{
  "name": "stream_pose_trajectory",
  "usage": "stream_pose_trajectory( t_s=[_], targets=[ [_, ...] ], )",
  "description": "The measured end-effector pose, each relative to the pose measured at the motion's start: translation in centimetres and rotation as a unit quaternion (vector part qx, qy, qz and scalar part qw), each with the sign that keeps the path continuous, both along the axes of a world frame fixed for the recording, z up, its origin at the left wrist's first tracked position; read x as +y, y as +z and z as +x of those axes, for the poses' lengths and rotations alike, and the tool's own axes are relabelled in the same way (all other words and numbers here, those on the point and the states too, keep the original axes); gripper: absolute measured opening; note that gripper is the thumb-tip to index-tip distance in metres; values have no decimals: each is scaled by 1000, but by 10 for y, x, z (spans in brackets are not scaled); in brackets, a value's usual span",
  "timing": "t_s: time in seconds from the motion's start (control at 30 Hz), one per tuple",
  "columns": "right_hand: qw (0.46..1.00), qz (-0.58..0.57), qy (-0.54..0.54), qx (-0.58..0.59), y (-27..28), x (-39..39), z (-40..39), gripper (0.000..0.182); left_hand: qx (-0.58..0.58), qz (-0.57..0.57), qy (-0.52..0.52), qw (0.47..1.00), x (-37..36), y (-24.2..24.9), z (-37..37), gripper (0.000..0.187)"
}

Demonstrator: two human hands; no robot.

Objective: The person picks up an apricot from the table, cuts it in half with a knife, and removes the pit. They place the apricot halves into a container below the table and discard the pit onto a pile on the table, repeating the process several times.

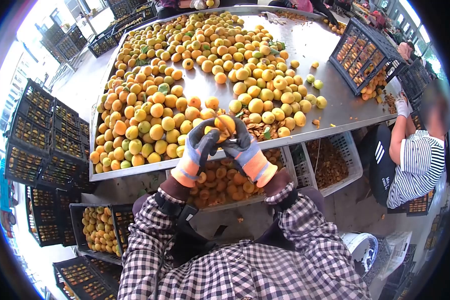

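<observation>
Both my hands wear dark gloves with orange and grey cuffs and meet at the table's near edge. Between their fingers is an orange apricot [225,124] that looks split open, its inner side partly hidden by the fingers. My left hand [203,143] grips it from the left, and my right hand [241,143] closes on its right side. A large heap of whole apricots [155,110] lies on the metal table [312,127] just beyond. Brown pits or scraps [255,129] lie right of my hands. Below them is a crate of apricot halves [217,182].
Under the table at right stands a pale crate [355,162] of brown pits. A black crate [363,55] tips onto the table's right end. Crates of apricots [99,227] stand at left, beside stacked black crates [32,127]. A person in a striped shirt [419,167] sits at right.
</observation>
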State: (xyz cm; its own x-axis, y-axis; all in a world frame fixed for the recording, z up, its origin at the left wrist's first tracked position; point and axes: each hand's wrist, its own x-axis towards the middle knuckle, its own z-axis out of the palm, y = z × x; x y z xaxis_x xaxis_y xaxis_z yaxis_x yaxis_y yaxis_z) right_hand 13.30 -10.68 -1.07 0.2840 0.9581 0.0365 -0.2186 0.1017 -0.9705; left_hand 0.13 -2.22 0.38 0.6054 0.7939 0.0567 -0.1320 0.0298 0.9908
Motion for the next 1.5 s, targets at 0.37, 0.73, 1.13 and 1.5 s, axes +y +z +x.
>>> stream_pose_trajectory(
  t_s=[0.37,0.73,1.13,1.5],
  targets=[
    [989,-4,-16,145,12,-6,26,49,-32,-158,-81,984,-11,26,0,51],
    [956,-61,217,-187,23,-40,47,53,1,-86,-62,994,19,10,-15,40],
    [922,257,-241,160,59,4,35,22,32,-51,-150,987,-16,-2,19,36],
    [922,258,-249,148,52,20,21,22,31,-24,-122,992,-12,-23,28,37]
  ],
)
